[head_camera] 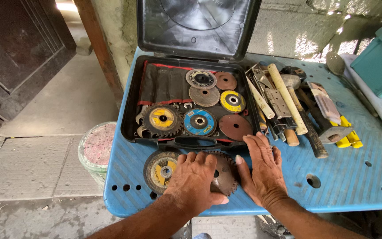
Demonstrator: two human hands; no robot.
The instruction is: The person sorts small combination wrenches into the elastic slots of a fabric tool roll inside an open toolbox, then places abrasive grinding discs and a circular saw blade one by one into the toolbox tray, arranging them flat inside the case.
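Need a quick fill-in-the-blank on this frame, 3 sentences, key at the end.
1. The left hand lies flat on a toothed ____ blade on the blue table.
2. The black tool case behind the hands has its lid ____.
3. The right hand rests palm down on the ____, beside the saw blade.

Missing words: saw; open; table
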